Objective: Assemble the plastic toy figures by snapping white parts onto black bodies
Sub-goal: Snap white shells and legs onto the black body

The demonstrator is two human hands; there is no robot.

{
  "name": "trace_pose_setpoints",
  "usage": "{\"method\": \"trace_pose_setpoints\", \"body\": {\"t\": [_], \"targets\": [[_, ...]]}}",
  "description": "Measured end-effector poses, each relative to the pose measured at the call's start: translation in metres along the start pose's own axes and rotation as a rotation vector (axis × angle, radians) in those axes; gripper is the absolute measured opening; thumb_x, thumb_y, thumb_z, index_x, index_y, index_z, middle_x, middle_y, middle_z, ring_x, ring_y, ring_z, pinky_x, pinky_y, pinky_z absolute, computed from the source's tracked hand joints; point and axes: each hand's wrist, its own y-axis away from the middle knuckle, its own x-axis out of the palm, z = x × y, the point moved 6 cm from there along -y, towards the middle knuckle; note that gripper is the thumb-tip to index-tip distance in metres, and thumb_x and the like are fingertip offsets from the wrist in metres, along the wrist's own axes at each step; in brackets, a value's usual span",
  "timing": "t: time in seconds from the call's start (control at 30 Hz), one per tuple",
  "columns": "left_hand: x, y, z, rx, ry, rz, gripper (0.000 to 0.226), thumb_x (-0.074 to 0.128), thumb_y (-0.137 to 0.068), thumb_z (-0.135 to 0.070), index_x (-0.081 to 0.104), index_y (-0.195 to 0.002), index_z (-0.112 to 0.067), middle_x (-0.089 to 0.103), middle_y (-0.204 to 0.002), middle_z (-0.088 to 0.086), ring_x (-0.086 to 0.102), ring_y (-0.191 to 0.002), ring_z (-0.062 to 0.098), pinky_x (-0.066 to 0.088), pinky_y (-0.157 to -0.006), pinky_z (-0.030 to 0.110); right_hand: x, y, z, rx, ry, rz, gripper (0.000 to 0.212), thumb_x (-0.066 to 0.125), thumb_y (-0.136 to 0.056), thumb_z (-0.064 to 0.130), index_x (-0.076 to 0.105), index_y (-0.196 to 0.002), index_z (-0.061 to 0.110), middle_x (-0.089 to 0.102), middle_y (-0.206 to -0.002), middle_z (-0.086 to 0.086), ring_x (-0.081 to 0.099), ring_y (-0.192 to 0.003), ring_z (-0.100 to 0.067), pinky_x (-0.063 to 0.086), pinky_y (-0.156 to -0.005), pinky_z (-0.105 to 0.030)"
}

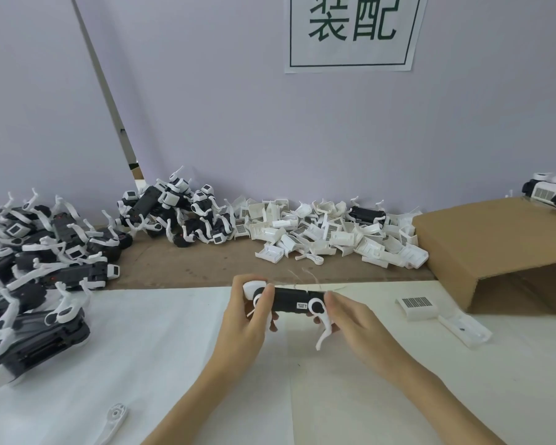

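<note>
Loose white leg (114,422), near worktop (180,348) edge. Black body (291,302), held just above the worktop, long axis left-right between both hands: left hand (249,311) grip curled round its left end, right hand (350,319) grip pinching its right end. Beyond, white parts heap (328,234); assembled figures (45,252) far left.

The black body (291,302) is sitting between the left hand (249,311) and right hand (355,322), above the table (174,348). Assembled figures (45,261) are lying to the left, loose parts (328,234) behind, and a cardboard box (495,245) at right.
</note>
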Motion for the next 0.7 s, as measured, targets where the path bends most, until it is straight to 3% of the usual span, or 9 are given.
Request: {"method": "trace_pose_setpoints", "body": {"t": [0.07,0.13,0.23,0.33,0.4,0.5,0.6,0.7], "targets": [[-0.003,-0.003,0.005,-0.018,-0.005,-0.008,0.011,0.055,-0.108,-0.026,0.054,-0.114,-0.017,0.066,-0.08,0.003,0.064,-0.07,0.019,0.054,-0.066,0.024,-0.006,-0.013,-0.002,-0.001,-0.03,-0.036,0.041,0.04,-0.104,0.054,0.069,-0.121,0.03,0.075,-0.109,0.012,0.07,-0.107,-0.012,0.058,-0.09,-0.034],[-0.004,-0.004,0.012,-0.06,-0.001,-0.031,0.011,0.058,-0.107,-0.027,0.056,-0.113,-0.018,0.069,-0.089,0.007,0.067,-0.072,0.02,0.054,-0.065,0.021,-0.02,-0.038,-0.004,-0.057,0.136,-0.141,0.023,0.05,-0.108,0.034,0.066,-0.124,0.031,0.073,-0.116,0.016,0.067,-0.111,-0.006,0.055,-0.092,-0.029],[-0.005,-0.004,0.018,-0.123,0.019,-0.062,0.012,0.061,-0.105,-0.029,0.058,-0.113,-0.02,0.072,-0.087,-0.001,0.069,-0.074,0.021,0.054,-0.065,0.02,-0.037,-0.087,-0.011,-0.098,0.508,-0.256,0.036,0.05,-0.106,0.008,0.062,-0.137,0.019,0.067,-0.133,0.003,0.06,-0.125,-0.015,0.044,-0.101,-0.026],[-0.008,-0.005,0.019,-0.134,0.02,-0.076,0.013,0.063,-0.105,-0.032,0.059,-0.112,-0.021,0.072,-0.086,-0.002,0.071,-0.075,0.022,0.056,-0.064,0.022,-0.045,-0.133,-0.019,-0.111,0.854,-0.227,0.053,0.046,-0.103,-0.003,0.05,-0.151,0.016,0.056,-0.146,-0.001,0.049,-0.135,-0.022,0.044,-0.108,-0.037],[-0.009,-0.005,0.019,-0.14,0.017,-0.074,0.013,0.063,-0.105,-0.032,0.059,-0.111,-0.021,0.072,-0.086,-0.002,0.071,-0.076,0.022,0.056,-0.064,0.022,-0.043,-0.153,-0.028,-0.117,1.071,-0.135,0.056,0.052,-0.1,-0.002,0.049,-0.152,0.017,0.056,-0.145,-0.001,0.048,-0.134,-0.023,0.045,-0.105,-0.037],[-0.009,-0.006,0.019,-0.16,0.027,-0.067,0.014,0.062,-0.104,-0.033,0.059,-0.11,-0.02,0.073,-0.087,-0.003,0.072,-0.076,0.02,0.056,-0.064,0.023,-0.038,-0.162,-0.038,-0.121,1.182,-0.111,0.029,0.063,-0.101,0.017,0.067,-0.13,0.019,0.063,-0.129,0.001,0.053,-0.122,-0.022,0.044,-0.096,-0.033],[-0.009,-0.006,0.019,-0.173,0.029,-0.062,0.016,0.063,-0.104,-0.032,0.06,-0.11,-0.017,0.072,-0.089,0.0,0.071,-0.075,0.02,0.056,-0.064,0.025,-0.04,-0.152,-0.035,-0.157,1.081,-0.227,0.012,0.071,-0.097,0.026,0.072,-0.105,0.017,0.062,-0.111,0.0,0.054,-0.114,-0.022,0.043,-0.09,-0.031],[-0.008,-0.006,0.019,-0.176,0.032,-0.067,0.017,0.063,-0.104,-0.032,0.06,-0.11,-0.017,0.072,-0.089,0.001,0.071,-0.075,0.019,0.059,-0.065,0.031,-0.045,-0.13,-0.022,-0.182,0.885,-0.331,0.008,0.075,-0.094,0.023,0.072,-0.098,0.017,0.052,-0.115,-0.001,0.048,-0.113,-0.019,0.044,-0.088,-0.028]]}}
